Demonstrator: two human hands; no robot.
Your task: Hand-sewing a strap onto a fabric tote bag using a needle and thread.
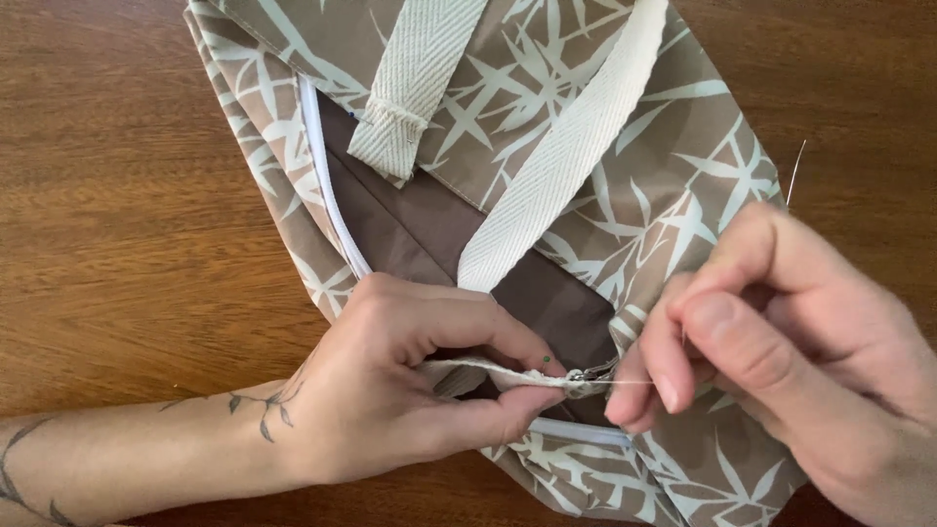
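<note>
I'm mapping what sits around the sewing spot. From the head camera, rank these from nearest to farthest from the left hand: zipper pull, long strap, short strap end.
From the left hand:
1. Zipper pull: just right of its fingertips, beside the right hand.
2. Long strap: its lower end sits right above the knuckles, then runs up and right.
3. Short strap end: near the top, on the bag.

One bag [625, 195] lies on one wooden table [117, 195]. Two cream straps [566, 146] cross the bag's top, one white zipper [327, 185] runs along its left opening, and one thin thread [795, 171] shows at its right edge. Two hands [400, 381] work at the bag's lower middle.
</note>
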